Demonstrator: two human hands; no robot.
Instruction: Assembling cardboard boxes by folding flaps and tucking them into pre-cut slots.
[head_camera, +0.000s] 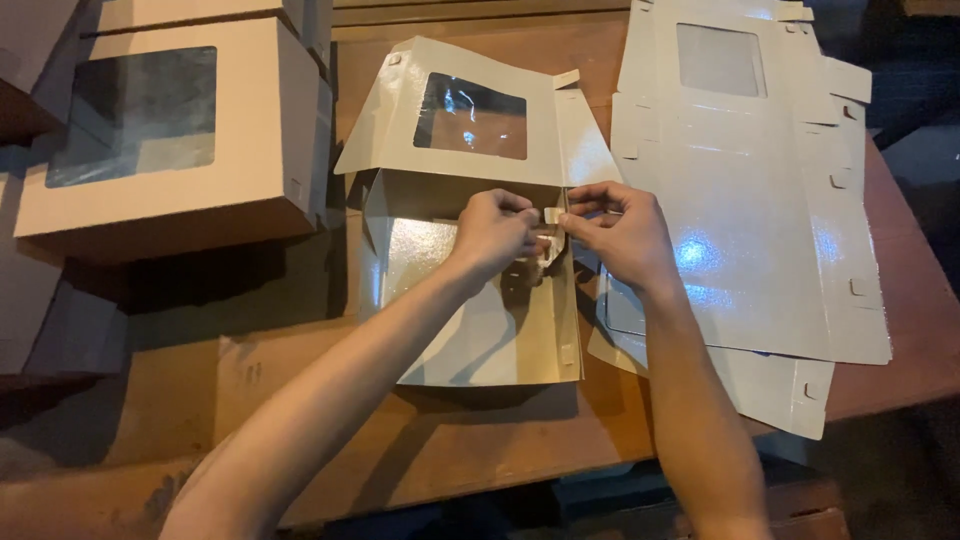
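The left hand (495, 235) and the right hand (615, 235) meet over the half-folded window box (470, 280), near the middle of the table (900, 330); both are nearly closed, each pinching with thumb and fingertips at the small locking tab (552, 215) on the right side wall of the box, just under the raised lid; the lid with its clear film window (470, 115) stands tilted back behind the hands. The box seems to be thin glossy card, light and a little slippery, stiff along the creases but easy to bend or tear at the tabs, so it is best held close to the fold lines. Just beside the right hand lies a stack of flat unfolded box blanks (760, 200), toward the right edge; a finished window box (170, 130) stands at the far left corner.
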